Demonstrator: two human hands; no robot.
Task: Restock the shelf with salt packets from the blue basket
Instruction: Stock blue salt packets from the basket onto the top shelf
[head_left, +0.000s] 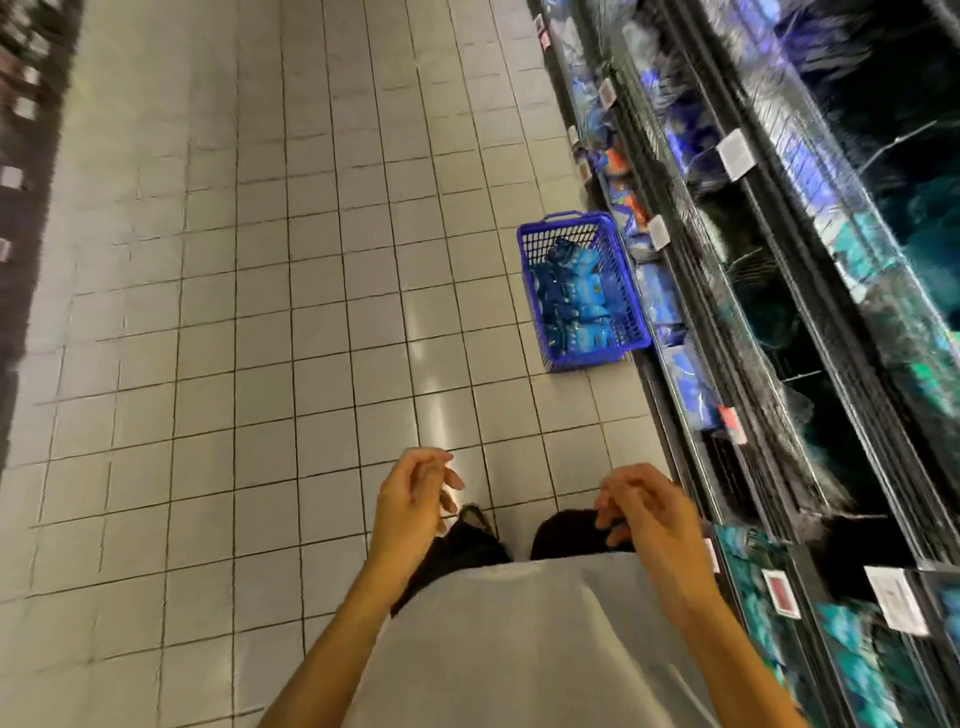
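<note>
Your left hand (415, 499) and right hand (644, 519) hang loosely curled above the tiled floor (260, 312), holding nothing. Well ahead of your right hand, the blue basket (582, 291) sits on the floor with blue salt packets (574, 299) inside, just beside the shelf (753, 291) running along your right.

Both forearms reach forward, left hand (415, 499) and right hand (644, 514) with loosely curled, empty fingers.

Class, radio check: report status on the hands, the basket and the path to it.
Left hand and right hand empty, no grip. Blue basket on floor ahead by shelf, salt packets inside. Path clear.
</note>
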